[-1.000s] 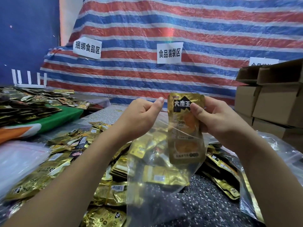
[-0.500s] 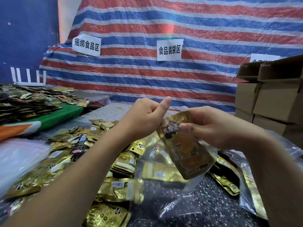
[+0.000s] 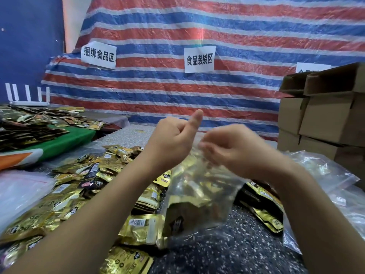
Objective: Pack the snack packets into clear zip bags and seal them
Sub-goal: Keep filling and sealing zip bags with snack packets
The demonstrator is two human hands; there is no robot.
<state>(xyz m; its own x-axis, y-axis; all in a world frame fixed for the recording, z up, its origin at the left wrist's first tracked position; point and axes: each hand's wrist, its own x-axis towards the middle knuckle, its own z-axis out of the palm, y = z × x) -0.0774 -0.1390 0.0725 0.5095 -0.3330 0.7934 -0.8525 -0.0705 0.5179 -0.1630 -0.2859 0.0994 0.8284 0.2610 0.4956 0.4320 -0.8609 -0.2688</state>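
Clear plastic zip bag (image 3: 199, 196) hangs between both hands w/ gold snack packets inside. Left hand (image 3: 173, 139) has fingers curled on the bag's top edge, thumb up; right hand (image 3: 233, 149) is blurred, its grip seems to pinch the rim — can't tell for sure. Loose gold packets (image 3: 83, 186) lie on the speckled desk (image 3: 227, 248); cardboard boxes (image 3: 325, 115) at right.

both hands (image 3: 199, 147) gripping clear zip bag (image 3: 199, 196)

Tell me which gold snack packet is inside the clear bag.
The gold packet seen through the clear zip bag held up by both hands; the others lie loose on the table.
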